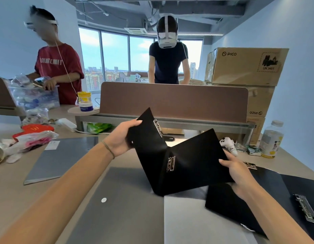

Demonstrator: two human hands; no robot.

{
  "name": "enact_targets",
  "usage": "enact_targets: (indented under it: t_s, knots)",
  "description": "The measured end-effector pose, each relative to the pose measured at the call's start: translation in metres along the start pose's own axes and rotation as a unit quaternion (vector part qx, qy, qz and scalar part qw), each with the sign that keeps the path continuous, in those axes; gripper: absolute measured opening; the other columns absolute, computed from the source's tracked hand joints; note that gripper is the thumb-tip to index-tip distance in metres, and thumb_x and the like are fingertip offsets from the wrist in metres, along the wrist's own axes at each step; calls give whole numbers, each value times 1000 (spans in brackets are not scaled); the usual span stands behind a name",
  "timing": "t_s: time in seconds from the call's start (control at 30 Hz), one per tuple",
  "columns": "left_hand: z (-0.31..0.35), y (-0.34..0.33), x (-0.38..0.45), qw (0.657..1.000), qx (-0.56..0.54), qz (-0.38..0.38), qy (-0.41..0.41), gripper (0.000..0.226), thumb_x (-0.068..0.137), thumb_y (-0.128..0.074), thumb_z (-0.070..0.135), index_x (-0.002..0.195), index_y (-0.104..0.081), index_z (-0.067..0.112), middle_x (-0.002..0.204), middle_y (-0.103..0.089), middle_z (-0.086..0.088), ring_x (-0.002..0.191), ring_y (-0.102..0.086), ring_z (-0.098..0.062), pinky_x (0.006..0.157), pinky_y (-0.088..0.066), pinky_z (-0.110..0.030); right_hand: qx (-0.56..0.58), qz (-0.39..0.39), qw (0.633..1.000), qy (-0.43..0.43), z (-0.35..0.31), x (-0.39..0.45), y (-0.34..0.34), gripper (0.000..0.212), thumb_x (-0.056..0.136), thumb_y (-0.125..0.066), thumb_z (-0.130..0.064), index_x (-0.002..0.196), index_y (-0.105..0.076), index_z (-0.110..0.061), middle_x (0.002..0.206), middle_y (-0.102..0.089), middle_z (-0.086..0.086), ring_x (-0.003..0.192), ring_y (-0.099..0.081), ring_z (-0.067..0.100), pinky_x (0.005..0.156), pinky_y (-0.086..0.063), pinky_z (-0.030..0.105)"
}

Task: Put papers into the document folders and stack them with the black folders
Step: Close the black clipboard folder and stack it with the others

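I hold a black folder [188, 161] open in a V above the desk, its two metal clips [170, 163] showing inside. My left hand [122, 136] grips the raised left cover. My right hand [235, 171] grips the right cover's lower edge. Under it lies an open grey folder [121, 208] with a white paper [184, 219] on its right half. More black folders [275, 189] lie open at the right, one with a clip [305, 208] near the edge. A closed grey folder [63, 157] lies to the left.
A brown desk divider [173, 101] stands behind. Two persons with headsets work beyond it. Plastic bags and a red pouch [35, 132] clutter the left. A bottle [271, 140] and cardboard boxes [247, 66] stand at the right.
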State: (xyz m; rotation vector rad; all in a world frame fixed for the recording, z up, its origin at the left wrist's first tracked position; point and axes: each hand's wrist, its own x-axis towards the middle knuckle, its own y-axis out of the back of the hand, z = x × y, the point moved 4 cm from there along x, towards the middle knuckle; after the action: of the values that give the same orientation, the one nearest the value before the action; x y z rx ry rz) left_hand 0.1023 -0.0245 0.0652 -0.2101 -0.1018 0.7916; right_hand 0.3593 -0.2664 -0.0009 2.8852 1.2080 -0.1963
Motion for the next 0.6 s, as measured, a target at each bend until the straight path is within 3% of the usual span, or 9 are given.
enact_targets:
  t_s: [0.13, 0.2, 0.3, 0.43, 0.53, 0.6]
  knots:
    - [-5, -51, -10, 996, -7, 14, -85, 48, 96, -57, 24, 143, -49, 25, 129, -69, -2, 114, -66, -18, 95, -54, -31, 12, -2, 1000, -4, -10, -3, -20, 39, 103, -40, -5, 99, -66, -34, 98, -71, -5, 90, -64, 17, 76, -48, 36]
    - [-12, -72, -12, 991, 23, 48, -123, 51, 97, -56, 26, 147, -45, 29, 127, -67, 4, 114, -65, -14, 104, -49, -32, 12, -2, 1000, -3, -15, -4, -26, 35, 103, -41, -7, 105, -66, -32, 97, -70, -3, 87, -63, 17, 77, -48, 37]
    - [-30, -102, -15, 982, 82, 53, -160, 61, 90, -56, 41, 150, -44, 30, 144, -56, 9, 135, -51, -9, 119, -34, -37, 22, -8, 1000, -3, -27, -10, -34, 33, 104, -40, -9, 108, -63, -32, 103, -68, -2, 92, -62, 17, 71, -53, 36]
    - [-55, -141, -24, 970, 161, 9, -181, 55, 99, -45, 46, 152, -37, 34, 147, -51, 13, 136, -45, -3, 116, -36, -29, 28, -22, 999, 7, -39, -20, -43, 30, 105, -40, -14, 115, -63, -32, 109, -69, 0, 102, -63, 21, 72, -56, 41]
    - [-72, -166, -28, 958, 214, -28, -187, 56, 101, -45, 46, 154, -35, 31, 153, -45, 12, 138, -41, -1, 112, -35, -20, 47, -22, 999, 6, -42, -24, -46, 32, 105, -42, -25, 122, -69, -20, 116, -74, 12, 108, -68, 29, 80, -59, 49]
    - [-87, -178, -27, 947, 257, -52, -183, 64, 97, -41, 59, 155, -31, 34, 156, -42, 11, 142, -37, -4, 117, -34, -30, 60, -14, 998, -5, -40, -24, -44, 36, 104, -44, -33, 121, -70, -13, 119, -74, 19, 108, -70, 33, 84, -59, 51]
